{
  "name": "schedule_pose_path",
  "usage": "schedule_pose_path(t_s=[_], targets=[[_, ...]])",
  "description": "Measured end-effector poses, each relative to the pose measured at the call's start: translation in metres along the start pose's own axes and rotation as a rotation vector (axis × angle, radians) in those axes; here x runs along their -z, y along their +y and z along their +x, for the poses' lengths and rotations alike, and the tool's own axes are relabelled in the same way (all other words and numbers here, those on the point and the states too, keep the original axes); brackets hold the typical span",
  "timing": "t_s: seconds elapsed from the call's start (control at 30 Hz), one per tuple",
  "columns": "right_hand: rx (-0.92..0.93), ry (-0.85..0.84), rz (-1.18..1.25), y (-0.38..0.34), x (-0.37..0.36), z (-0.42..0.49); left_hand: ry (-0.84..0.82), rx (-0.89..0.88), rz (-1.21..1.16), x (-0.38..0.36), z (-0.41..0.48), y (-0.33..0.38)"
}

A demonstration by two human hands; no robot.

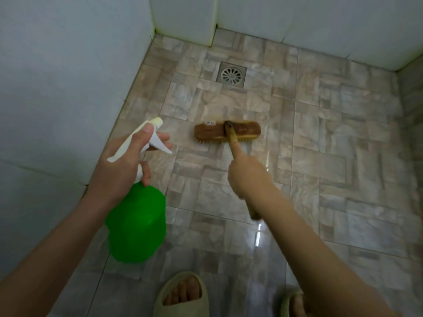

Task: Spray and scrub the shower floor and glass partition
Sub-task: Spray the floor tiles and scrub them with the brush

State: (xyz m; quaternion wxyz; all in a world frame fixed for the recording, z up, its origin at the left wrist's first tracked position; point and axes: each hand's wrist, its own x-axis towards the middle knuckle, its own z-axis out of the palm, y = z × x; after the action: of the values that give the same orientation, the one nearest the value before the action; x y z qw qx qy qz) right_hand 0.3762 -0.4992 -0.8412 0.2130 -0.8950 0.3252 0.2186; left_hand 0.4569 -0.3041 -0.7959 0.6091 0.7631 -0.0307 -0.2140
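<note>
Grey-beige marbled floor tiles [343,156], glossy, with a bright light reflection on them nearest the camera. Two beige foam slippers at bottom edge: one [180,296] shows toes through its open front, the other [291,303] is cut off by the right forearm. Left hand [123,163] is clamped round the neck of a translucent green plastic spray bottle [137,223], held off the floor, body hanging below the hand. Thumb lies along the top of its white trigger head [146,138], fingers wrap the neck and trigger; nozzle points up and away toward the left wall. Right hand [247,177] is a closed fist on the long wooden handle [235,145] of a scrub brush, with the handle's butt end sticking out below the wrist. Brown wooden brush head [227,131] sits bristles-down on the floor, crosswise to the handle, just ahead of the right hand and right of the sprayer nozzle; small white label on its top. Beyond it, well apart, a square metal floor drain [231,74] with a round slotted grate. Large white wall tiles [57,76] close off the left side and the back, with a boxed-out corner behind the drain; grout at the floor joint looks yellow-green.
</note>
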Motion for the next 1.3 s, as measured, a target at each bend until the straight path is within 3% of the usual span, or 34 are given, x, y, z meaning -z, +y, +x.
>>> schedule_pose_path(t_s=[0.13,0.27,0.37,0.57,0.77,0.9,1.03,1.1,1.3], targets=[[0.03,-0.049,0.023,0.007,-0.025,-0.062,-0.004,0.006,0.009,0.002,0.007,-0.003],[0.056,0.1,0.118,-0.01,0.005,0.038,-0.026,-0.004,-0.001,0.002,0.012,0.002],[0.054,0.112,0.168,-0.02,0.044,0.099,-0.021,-0.018,-0.044,0.003,0.017,0.005],[0.044,0.044,0.062,0.003,-0.001,0.008,-0.009,-0.004,-0.044,0.001,0.036,0.006],[0.06,0.16,0.149,-0.035,0.077,0.163,-0.009,-0.046,-0.045,-0.01,0.059,0.012],[0.133,0.185,0.088,-0.02,0.108,0.184,-0.03,-0.016,-0.008,-0.026,0.086,0.019],[0.014,0.316,0.219,0.03,0.072,0.156,-0.096,0.092,0.089,-0.054,0.121,0.027],[-0.065,0.325,0.333,0.045,0.06,0.142,-0.092,0.123,0.164,-0.07,0.14,0.03],[-0.092,0.297,0.353,0.05,0.068,0.144,-0.079,0.113,0.219,-0.101,0.175,0.028]])
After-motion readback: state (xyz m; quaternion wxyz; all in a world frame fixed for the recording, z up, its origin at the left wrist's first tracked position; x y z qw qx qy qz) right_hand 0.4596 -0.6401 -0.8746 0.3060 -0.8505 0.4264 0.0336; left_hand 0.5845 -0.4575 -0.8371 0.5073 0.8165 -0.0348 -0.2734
